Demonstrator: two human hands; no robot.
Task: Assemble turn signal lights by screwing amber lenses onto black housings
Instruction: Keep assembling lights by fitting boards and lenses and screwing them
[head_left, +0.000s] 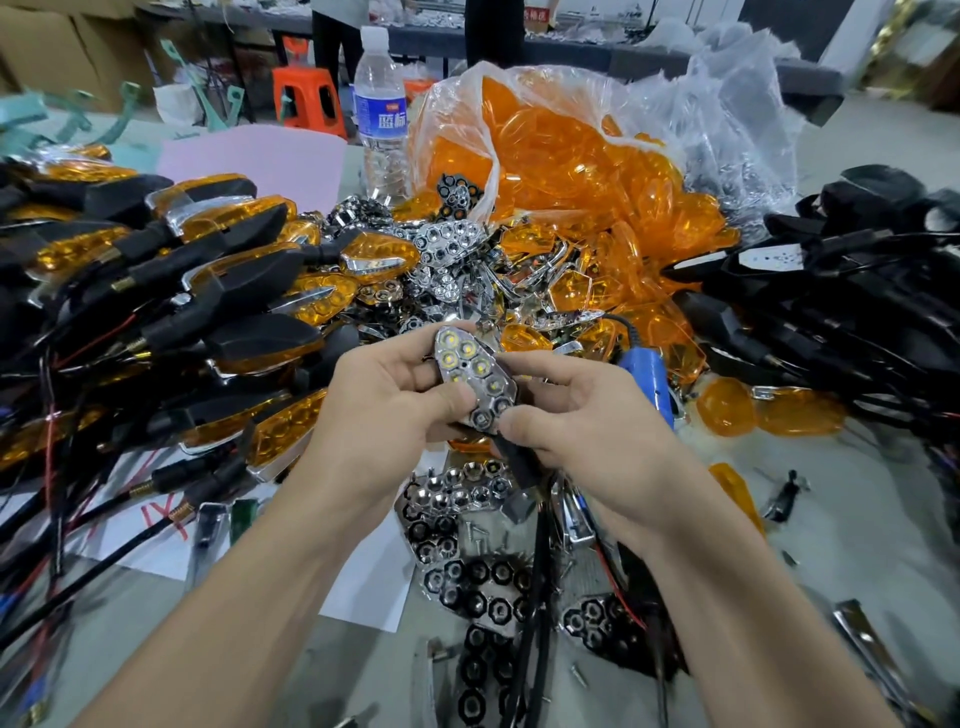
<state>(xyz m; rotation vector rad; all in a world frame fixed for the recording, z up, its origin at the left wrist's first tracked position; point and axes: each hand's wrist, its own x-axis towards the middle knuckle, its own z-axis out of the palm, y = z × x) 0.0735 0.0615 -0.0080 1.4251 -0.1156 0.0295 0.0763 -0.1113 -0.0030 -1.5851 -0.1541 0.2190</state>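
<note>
Left hand (384, 405) and right hand (582, 415) are pinching one LED reflector unit (475, 384) between thumbs and fingertips; it's carrying no lens yet. Blue screwdriver (647, 379) is lying just behind. Finished lights (223, 249) are sitting stacked on the left, while the amber lenses (561, 156) and bare housings (831, 291) are waiting farther back, so I'd say plenty is remaining.

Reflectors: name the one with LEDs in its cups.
The reflector pinched between left hand and right hand: its cups show yellow LEDs; the loose ones below look empty.
</note>
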